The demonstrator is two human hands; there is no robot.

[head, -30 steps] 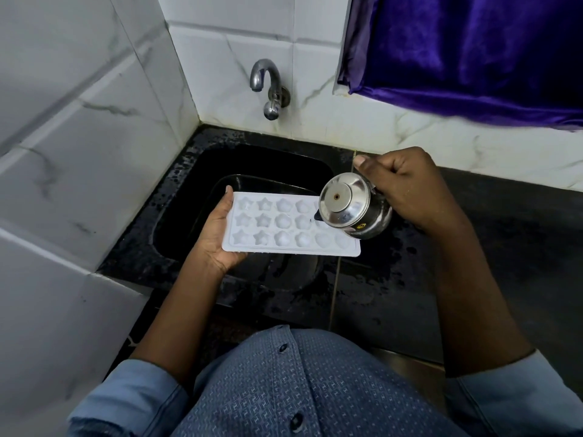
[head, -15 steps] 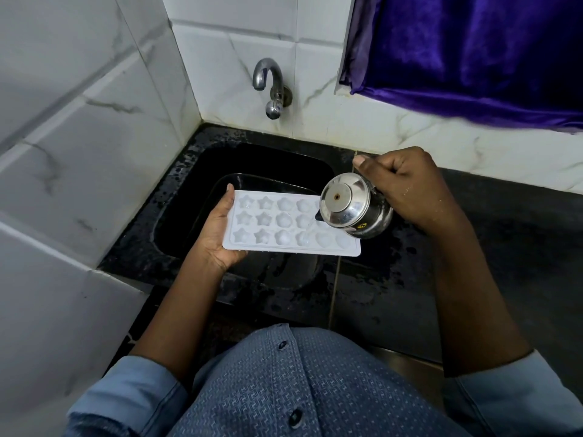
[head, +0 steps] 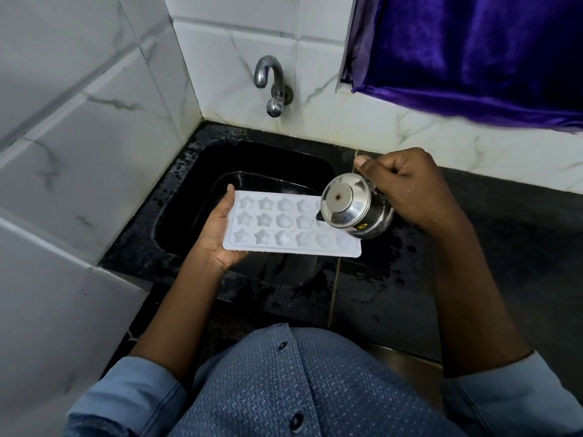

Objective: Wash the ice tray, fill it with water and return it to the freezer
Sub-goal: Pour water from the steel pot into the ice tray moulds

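Holding the white ice tray [head: 284,228] by its left short end in the curled left hand [head: 217,234], cavities up, lengthwise left to right over the black sink [head: 189,197]. Gripping a tilted lidded steel jug [head: 353,209] in the clenched right hand [head: 407,187], above the tray's right end.

A wet black stone counter [head: 520,241] stretches right; its sunken sink [head: 189,181], far left, holds a black tub [head: 268,182].

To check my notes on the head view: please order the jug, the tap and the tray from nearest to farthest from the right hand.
1. The jug: gripped by the right hand.
2. The tray: just left, under the tilted jug.
3. The tap: on the back wall, behind the sink.
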